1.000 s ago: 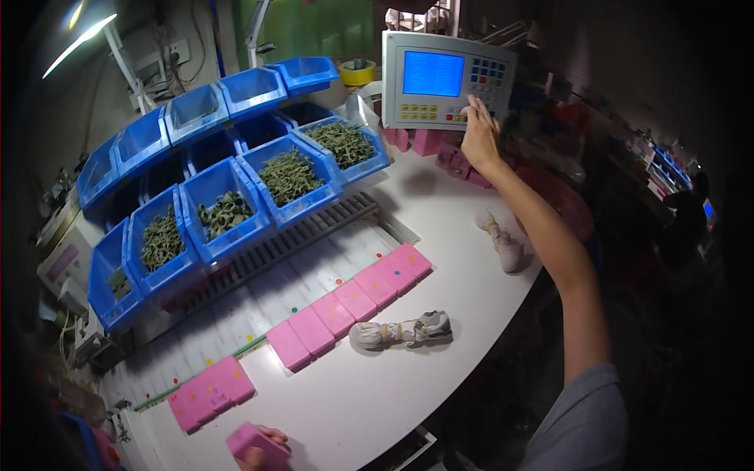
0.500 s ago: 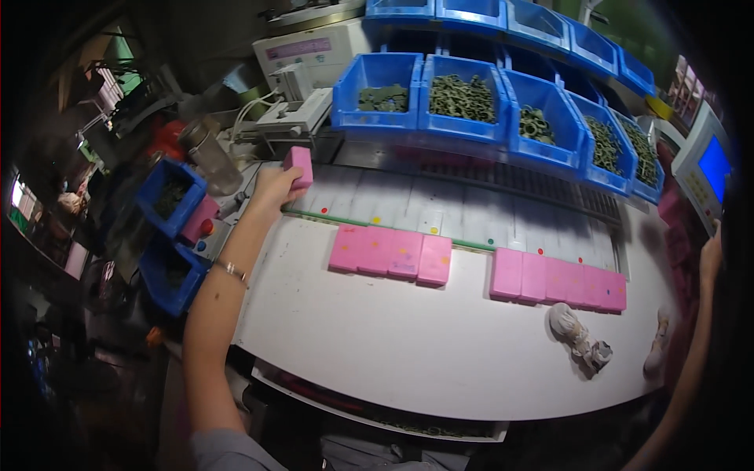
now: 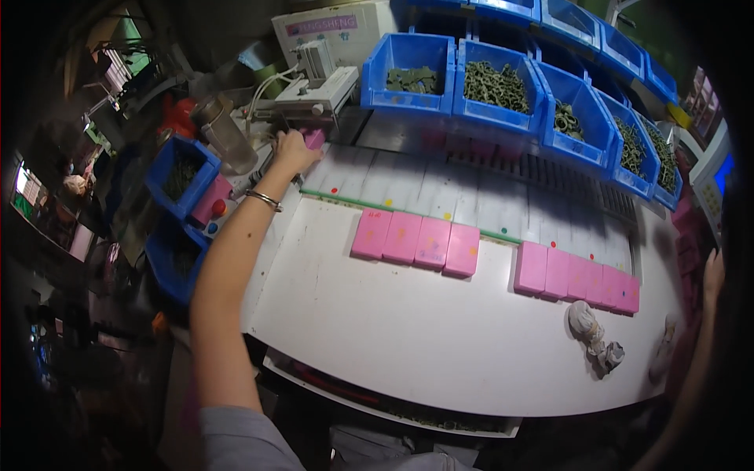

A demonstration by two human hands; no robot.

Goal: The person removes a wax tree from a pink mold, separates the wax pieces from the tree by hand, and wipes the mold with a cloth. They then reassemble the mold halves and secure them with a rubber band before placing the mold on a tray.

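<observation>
At the far left end of the grey slatted strip, my left hand is closed on a pink block. The block is partly hidden by the fingers and sits just in front of a small white device. Four or so is not needed: several pink blocks lie side by side on the white table, and another row of pink blocks lies to the right. My right hand is at the right edge, just below a panel with a blue screen; its fingers are too dim to read.
Blue bins with small greenish metal parts hang over the back of the table. Two more blue bins stand at the left, beside a clear bottle and a red button. Crumpled whitish wrappings lie at the right.
My left hand has carried the pink block farther back, lowering it in front of the white device. The whole view has shifted slightly. Both rows of pink blocks keep their places on the table.
</observation>
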